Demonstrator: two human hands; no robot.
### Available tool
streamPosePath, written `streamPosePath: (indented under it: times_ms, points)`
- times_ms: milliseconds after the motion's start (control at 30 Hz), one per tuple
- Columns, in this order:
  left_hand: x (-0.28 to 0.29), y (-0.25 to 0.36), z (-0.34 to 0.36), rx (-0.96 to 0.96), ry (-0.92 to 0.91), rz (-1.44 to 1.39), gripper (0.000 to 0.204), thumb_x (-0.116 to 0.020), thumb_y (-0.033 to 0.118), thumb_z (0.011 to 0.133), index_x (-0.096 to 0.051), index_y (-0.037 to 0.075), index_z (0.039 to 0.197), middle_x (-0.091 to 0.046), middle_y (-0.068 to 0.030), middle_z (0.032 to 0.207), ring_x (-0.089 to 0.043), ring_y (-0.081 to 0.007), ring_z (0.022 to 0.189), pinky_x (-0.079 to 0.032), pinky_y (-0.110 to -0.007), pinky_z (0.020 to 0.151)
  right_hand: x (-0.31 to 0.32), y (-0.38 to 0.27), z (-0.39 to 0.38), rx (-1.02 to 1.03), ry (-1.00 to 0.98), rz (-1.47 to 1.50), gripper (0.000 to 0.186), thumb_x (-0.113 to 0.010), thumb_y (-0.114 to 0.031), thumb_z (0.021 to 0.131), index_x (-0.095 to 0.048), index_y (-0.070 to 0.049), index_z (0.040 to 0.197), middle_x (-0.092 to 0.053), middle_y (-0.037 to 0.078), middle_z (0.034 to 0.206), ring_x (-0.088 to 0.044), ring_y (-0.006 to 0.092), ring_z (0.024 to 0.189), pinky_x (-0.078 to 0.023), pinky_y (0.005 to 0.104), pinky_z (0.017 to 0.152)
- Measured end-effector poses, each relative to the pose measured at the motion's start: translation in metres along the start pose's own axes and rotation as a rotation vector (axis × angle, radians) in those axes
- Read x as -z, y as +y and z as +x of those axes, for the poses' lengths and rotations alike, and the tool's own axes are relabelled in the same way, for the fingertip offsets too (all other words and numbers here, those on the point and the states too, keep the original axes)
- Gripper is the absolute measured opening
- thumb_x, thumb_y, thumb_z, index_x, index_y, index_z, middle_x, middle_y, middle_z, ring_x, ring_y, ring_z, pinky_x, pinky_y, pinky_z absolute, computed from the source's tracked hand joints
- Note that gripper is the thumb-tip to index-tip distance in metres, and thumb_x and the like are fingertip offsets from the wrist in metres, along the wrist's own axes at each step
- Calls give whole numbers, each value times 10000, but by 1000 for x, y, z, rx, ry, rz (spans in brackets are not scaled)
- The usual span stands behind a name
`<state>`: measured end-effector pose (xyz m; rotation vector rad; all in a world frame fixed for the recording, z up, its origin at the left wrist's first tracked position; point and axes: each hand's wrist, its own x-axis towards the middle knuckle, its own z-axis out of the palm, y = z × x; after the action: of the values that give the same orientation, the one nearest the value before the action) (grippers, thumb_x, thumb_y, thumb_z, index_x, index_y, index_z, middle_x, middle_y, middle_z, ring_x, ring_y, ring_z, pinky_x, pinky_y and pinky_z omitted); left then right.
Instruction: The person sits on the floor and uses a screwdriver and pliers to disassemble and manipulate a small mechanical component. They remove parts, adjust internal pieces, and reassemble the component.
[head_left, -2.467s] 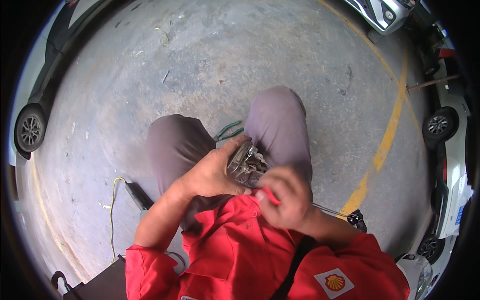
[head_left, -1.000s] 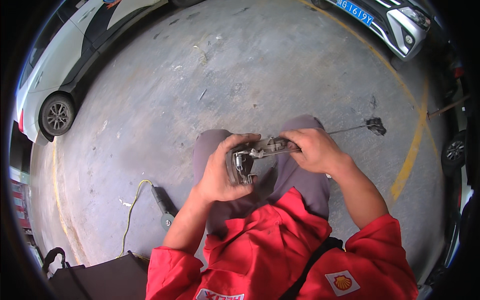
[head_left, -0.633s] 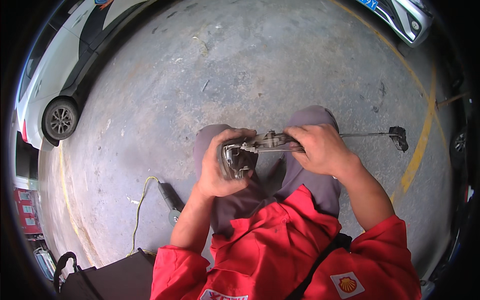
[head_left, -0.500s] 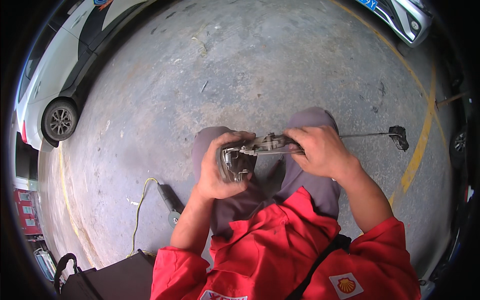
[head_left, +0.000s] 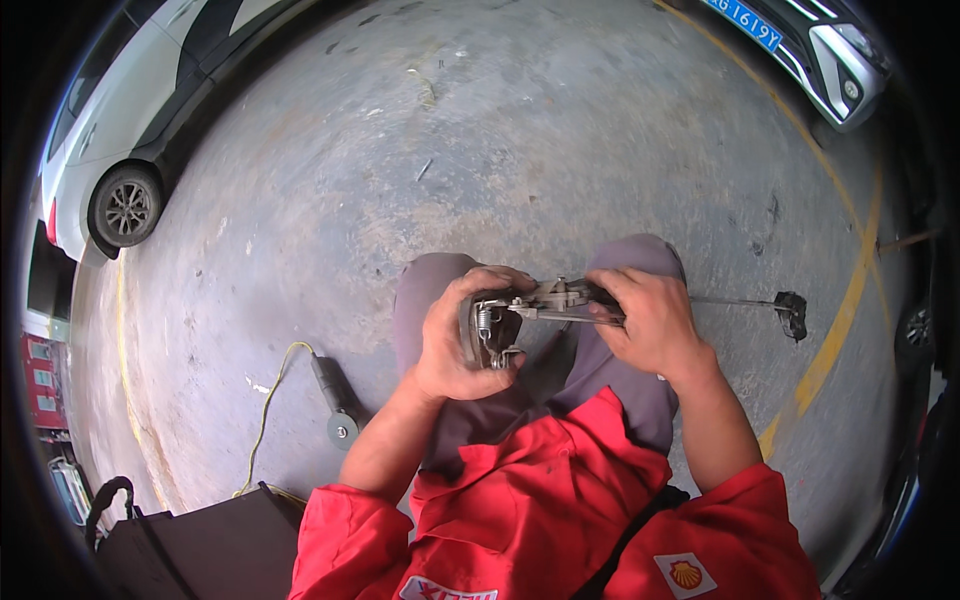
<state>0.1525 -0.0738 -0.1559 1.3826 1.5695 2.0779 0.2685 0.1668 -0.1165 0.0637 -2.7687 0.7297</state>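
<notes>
Both my hands hold what looks like a brake shoe assembly (head_left: 560,298) above my knees. It has a curved metal shoe on the left, a coil spring, and flat metal bars running right. My left hand (head_left: 450,335) wraps round the curved shoe, fingers over the top and thumb along the lower end. My right hand (head_left: 648,318) grips the right end of the bars, and its fingers partly hide that end. Beyond my right hand, a thin rod (head_left: 735,302) leads right to a dark block (head_left: 791,316); whether it joins the held part is hidden.
An angle grinder (head_left: 333,385) with a yellow cord (head_left: 262,425) lies on the floor to the left. A dark box (head_left: 205,545) with a handle stands at lower left. A light-coloured car (head_left: 110,130) is at far left, another car (head_left: 835,65) at far right. Yellow lines (head_left: 838,325) mark the floor.
The brake shoe assembly and both hands appear slightly lower and further right in the picture. The surroundings have shifted too, as the view turned. The grip of both hands looks unchanged.
</notes>
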Motion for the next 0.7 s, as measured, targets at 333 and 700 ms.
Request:
streamPosePath:
  times_ms: [333, 700]
  points:
    - [2, -5, -1, -52, 3, 33, 747, -815, 68, 687, -499, -13, 1360, -618, -224, 1211, -592, -365, 1208, -471, -500, 1052, 5, -16, -8, 91, 163, -190, 507, -839, -233, 700, -695, -19, 1136, -673, 147, 1127, -642, 360, 1058, -524, 481, 902]
    - [23, -26, -25, 4, 149, 167, 853, -914, 334, 677, -529, -13, 1355, -640, -222, 1286, -624, -380, 1220, -501, -515, 1039, 55, 37, -97, 57, 820, 71, 280, -652, -171, 958, -651, 68, 1103, -688, 172, 983, -648, 304, 864, -534, 402, 817]
